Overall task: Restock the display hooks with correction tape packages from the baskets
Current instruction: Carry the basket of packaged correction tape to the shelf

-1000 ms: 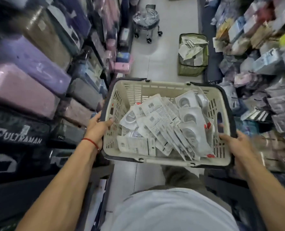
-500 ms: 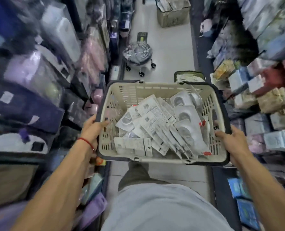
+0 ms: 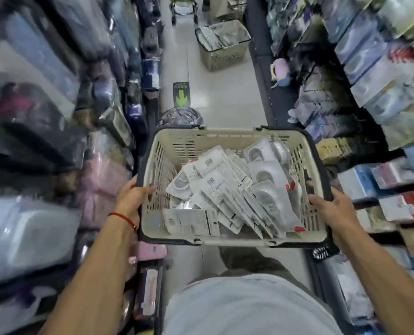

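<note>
Head camera looks down a narrow shop aisle, where a person carries a beige basket (image 3: pixel 235 139) with a dark rim out in front of the body. Left hand (image 3: pixel 131 197) grips the basket's left rim, thumb hooked over the edge and fingers curled down the outer wall; a red string (image 3: pixel 123 217) circles that wrist. Right hand (image 3: pixel 331 206) grips the right rim the same way, fingers wrapped over the edge. Inside the basket lies a loose heap of correction tape packages (image 3: pixel 227 189), white cards with barcodes overlapping one another, some showing round clear blisters toward the far right corner, a few with red tabs near the right wall. Farther along the floor stands a second basket (image 3: pixel 223 56), also holding pale packets, just beside the right-hand shelving. A green arrow sticker (image 3: pixel 181 96) marks the floor between the two baskets. Blurred packaged goods line both sides; display hooks cannot be made out.
</note>
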The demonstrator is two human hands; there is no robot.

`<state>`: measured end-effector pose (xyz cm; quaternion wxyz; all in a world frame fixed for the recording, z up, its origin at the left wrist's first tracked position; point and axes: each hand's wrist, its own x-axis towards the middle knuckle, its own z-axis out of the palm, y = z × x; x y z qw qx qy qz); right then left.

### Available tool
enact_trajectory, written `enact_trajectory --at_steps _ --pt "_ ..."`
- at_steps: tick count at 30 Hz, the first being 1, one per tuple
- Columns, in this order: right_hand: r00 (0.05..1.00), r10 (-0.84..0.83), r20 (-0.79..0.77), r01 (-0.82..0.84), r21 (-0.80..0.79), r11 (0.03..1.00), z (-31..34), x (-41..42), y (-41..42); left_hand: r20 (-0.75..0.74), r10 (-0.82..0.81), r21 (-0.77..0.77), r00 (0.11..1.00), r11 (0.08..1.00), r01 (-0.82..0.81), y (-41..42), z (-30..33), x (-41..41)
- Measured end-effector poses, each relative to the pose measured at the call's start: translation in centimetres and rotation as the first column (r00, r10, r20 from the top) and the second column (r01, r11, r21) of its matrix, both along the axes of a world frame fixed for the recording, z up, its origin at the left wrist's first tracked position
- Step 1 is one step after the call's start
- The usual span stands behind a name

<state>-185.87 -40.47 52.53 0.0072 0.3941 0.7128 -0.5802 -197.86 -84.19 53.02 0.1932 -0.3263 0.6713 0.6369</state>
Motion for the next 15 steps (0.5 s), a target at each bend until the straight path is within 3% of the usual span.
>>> enact_trajectory --at_steps 10,15 --pt "0.996 -0.076 0.056 0.081 -0.1 0.992 -2.0 -23.6 5.1 -0.065 -0.063 -0.079 0.996 0.995 0.058 6.3 2.7 -25.6" --pt "0.982 -0.186 0.03 0.187 -0.05 0.981 -1.9 -32.2 6.9 -0.058 -0.163 -0.062 0.985 0.985 0.159 9.6 2.3 -39.3"
